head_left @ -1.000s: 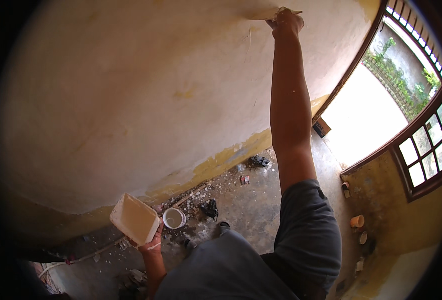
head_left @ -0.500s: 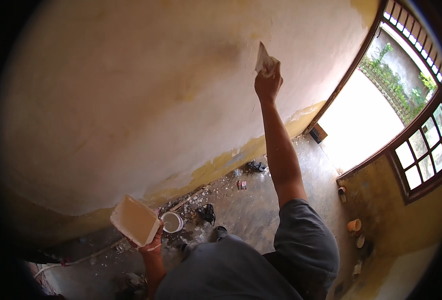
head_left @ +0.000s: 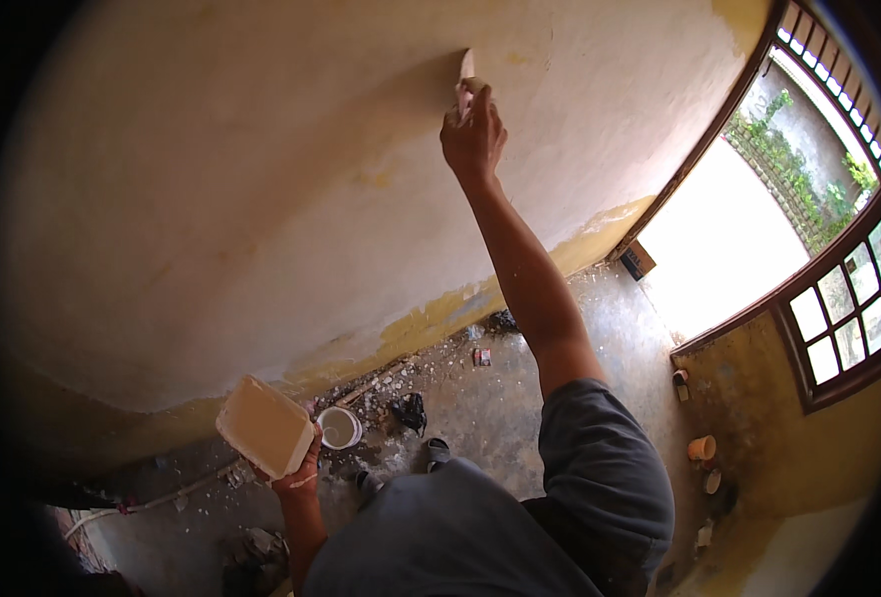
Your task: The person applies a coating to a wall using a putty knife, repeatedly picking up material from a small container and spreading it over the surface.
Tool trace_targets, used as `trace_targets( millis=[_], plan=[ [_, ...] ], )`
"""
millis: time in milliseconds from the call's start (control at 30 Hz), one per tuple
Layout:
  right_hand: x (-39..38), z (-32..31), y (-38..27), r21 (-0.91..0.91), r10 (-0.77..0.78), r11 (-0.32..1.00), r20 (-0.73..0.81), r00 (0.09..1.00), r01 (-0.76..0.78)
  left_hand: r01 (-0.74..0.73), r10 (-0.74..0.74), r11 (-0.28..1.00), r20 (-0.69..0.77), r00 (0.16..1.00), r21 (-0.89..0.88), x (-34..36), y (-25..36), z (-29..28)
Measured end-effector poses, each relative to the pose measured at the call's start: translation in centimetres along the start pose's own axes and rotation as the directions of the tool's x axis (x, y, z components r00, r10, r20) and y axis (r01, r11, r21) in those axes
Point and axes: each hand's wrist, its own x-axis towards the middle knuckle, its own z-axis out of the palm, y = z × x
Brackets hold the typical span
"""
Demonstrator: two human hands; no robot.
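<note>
Gripping a flat putty knife [head_left: 466,72] in your right hand [head_left: 474,139], you reach up to the top centre of the frame; your fingers are closed around the tool, and its narrow pale blade points upward at the wall [head_left: 212,219]; whether the blade's edge touches the plaster or sits just off it, you cannot tell from this angle. Your left hand [head_left: 301,476], at the lower left of the frame, clasps a shallow rectangular tray [head_left: 302,448] by its near side; the tray is off-white and tilted, with a pale beige face toward the camera; your fingers are partly hidden beneath it.

Just right of the tray, in the lower left part of the frame, a white bucket [head_left: 340,427] stands on the floor [head_left: 505,408]; a black plastic bag [head_left: 410,412] lies near it; a small red packet [head_left: 481,357] rests at the centre, lower down than your right hand; pale crumbs of debris [head_left: 376,398] scatter along the wall's yellow foot. At the right, a cardboard box [head_left: 637,261] sits beside the bright doorway [head_left: 729,229]; below that, a paned window [head_left: 842,303] shows at the right edge; an orange container [head_left: 701,448] lies at the lower right.
</note>
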Motion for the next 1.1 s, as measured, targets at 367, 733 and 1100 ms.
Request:
trace_targets(
  millis=[367, 733, 1100],
  plan=[
    [-6.5, 0.5, 16.7, 0.844, 0.896, 0.172, 0.081, 0.437, -0.507, -0.063, 0.062, 0.996, 0.02, 0.998, 0.056, -0.5, 0.6, -2.2],
    [-3.3, 1.6, 1.4, 0.153, 0.363, 0.921, -0.014, 0.932, -0.357, -0.073, 0.072, 0.993, 0.017, 0.997, 0.095, -0.8, 1.7, -2.4],
    [1.0, -4.1, 1.4, 0.901, 0.441, 0.357, 0.069, 0.895, -0.245, -0.078, 0.064, 0.987, 0.102, 0.993, 0.14, -0.2, 0.7, -1.8]
  ],
)
